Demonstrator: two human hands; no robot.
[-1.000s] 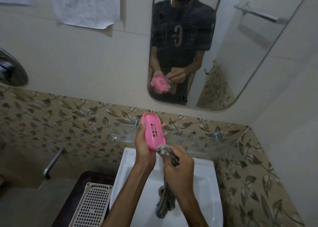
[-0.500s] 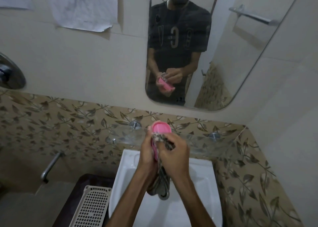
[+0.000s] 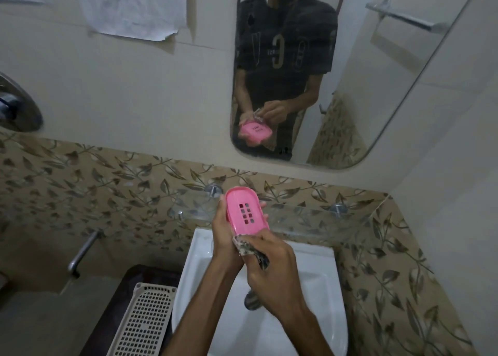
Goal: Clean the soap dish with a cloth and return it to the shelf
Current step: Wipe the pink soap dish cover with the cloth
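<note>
In the head view, the left hand [image 3: 225, 237] holds the pink soap dish [image 3: 246, 211] up above the back edge of the white sink [image 3: 318, 272], just in front of the glass shelf [image 3: 304, 216] fixed to the leaf-patterned tile band. Its fingers are curled round the dish from behind, their tips showing past the dish's right edge, while the thumb side lies along its left edge. The dish is tilted nearly upright, its long axis running up and down and its inner face turned to the camera, with a small block of drain slots near the middle. The right hand [image 3: 272, 272] is closed round a patterned cloth [image 3: 249, 249], pinching it against the lower end of the dish; a dark fold of the cloth sticks out between its fingers. Both forearms come up from the bottom edge over the basin, and the metal drain [image 3: 252, 300] shows beside the right wrist.

A white perforated basket [image 3: 142, 320] lies left of the sink's left edge. Above the shelf hangs a mirror [image 3: 390, 91] that reflects the person, the pink dish's underside and a towel bar. A sheet of paper [image 3: 132, 5] hangs on the wall at the upper left.
</note>
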